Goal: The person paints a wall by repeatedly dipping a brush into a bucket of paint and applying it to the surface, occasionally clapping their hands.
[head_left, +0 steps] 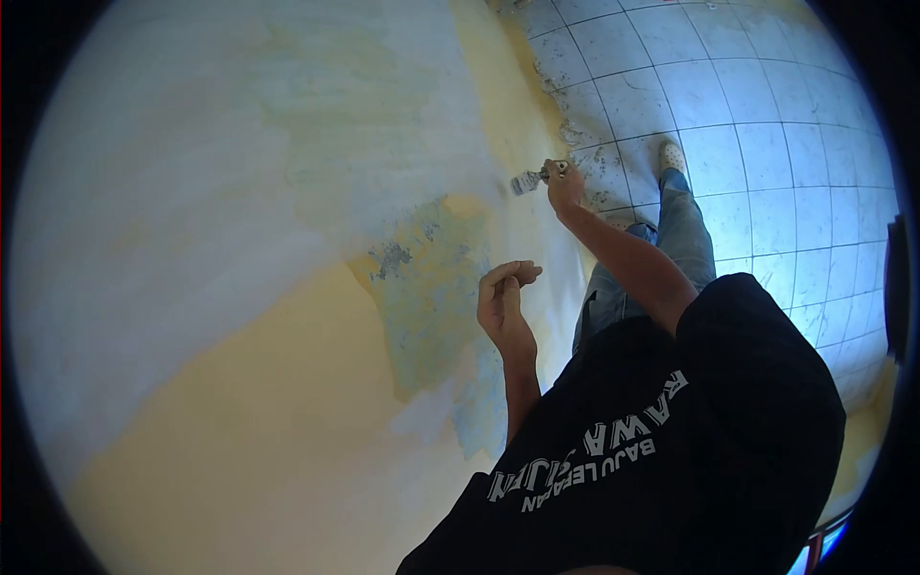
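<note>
My right hand (565, 187) is closed around the handle of a paintbrush (526, 182), whose bristles point left, close to the wall (220, 402). Below and left of it, my left hand (505, 299) is held up in front of the wall with loosely bent fingers and nothing visible in it. Behind that hand the wall shows a patchy bluish-grey area (426, 316) with a dark scuffed spot. Around the patch, yellow paint meets broad whitish strokes.
Blue-white floor tiles (767, 153) with dark joints lie to the right. Pale flecks and debris (599, 158) run along the foot of the wall. A light clog-type shoe (672, 156) stands on the tiles. A dark object (898, 287) is at the right edge.
</note>
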A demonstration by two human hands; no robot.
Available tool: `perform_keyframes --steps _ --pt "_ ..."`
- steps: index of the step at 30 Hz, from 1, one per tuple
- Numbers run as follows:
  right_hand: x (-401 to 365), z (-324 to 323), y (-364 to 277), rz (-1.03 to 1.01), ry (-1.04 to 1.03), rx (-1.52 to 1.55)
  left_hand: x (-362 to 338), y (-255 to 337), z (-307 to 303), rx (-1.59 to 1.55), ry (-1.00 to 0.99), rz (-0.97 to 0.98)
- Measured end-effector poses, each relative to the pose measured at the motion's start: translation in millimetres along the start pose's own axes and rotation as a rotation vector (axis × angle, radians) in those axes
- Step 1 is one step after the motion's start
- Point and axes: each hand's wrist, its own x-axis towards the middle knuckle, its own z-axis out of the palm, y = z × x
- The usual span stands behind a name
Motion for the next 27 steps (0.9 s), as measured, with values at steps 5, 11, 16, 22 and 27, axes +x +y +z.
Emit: perform_keyframes --steps 5,11,16,22,27 --pt "-33.6 0.5 -8.0 0.054 -0.171 0.231 3.1 2.7 4.0 0.003 -0.014 -0.019" --pt "-26.6 -31.7 -36.0 0.156 -0.09 0.417 11.2 7.9 5.6 0.002 -0.016 -0.011" --pt "-26.6 -9.1 -19.2 0.053 -0.194 0.172 17.8 8.5 9.2 0.005 -0.042 0.005" --pt "-71.7 -41.0 -91.7 0.224 -0.414 0.685 18.2 12.2 1.6 0.017 -0.066 -0.015" --pt "-58.6 -16.3 -62.2 0.202 -0.193 0.379 18.3 8.0 -3.7 0.027 -0.072 -0.013"
